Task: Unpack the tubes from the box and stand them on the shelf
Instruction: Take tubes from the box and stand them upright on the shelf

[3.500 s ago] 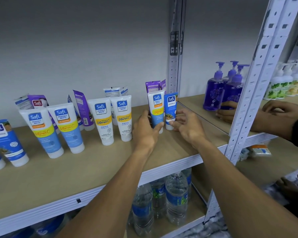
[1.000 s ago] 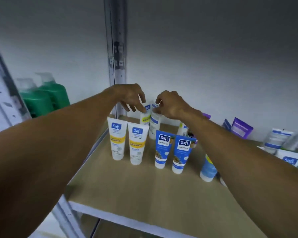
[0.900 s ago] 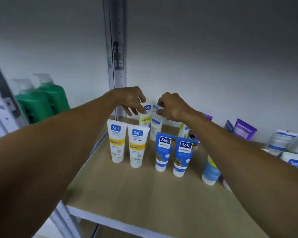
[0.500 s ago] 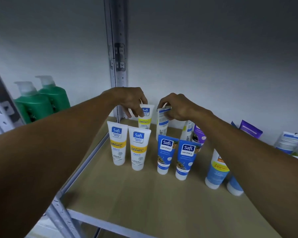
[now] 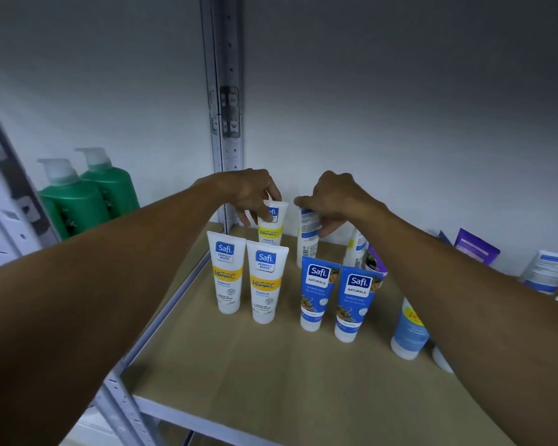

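Note:
My left hand (image 5: 252,194) pinches the top of a white and yellow tube (image 5: 271,228) standing at the back of the wooden shelf (image 5: 271,375). My right hand (image 5: 332,199) grips the top of a white tube (image 5: 307,236) turned with its printed back toward me, just right of the first. In front stand two white and yellow tubes (image 5: 226,272) (image 5: 265,284) and two blue tubes (image 5: 318,291) (image 5: 355,304), all cap down. The box is out of view.
A metal upright (image 5: 224,107) rises behind my left hand. Green pump bottles (image 5: 87,194) stand in the bay to the left. More tubes, light blue (image 5: 409,329), purple (image 5: 475,247) and white (image 5: 545,272), crowd the shelf's right side under my right forearm.
My view swung from the shelf's right end to its left end. Both hands brought two tubes to the back row and lowered them until they stand upright.

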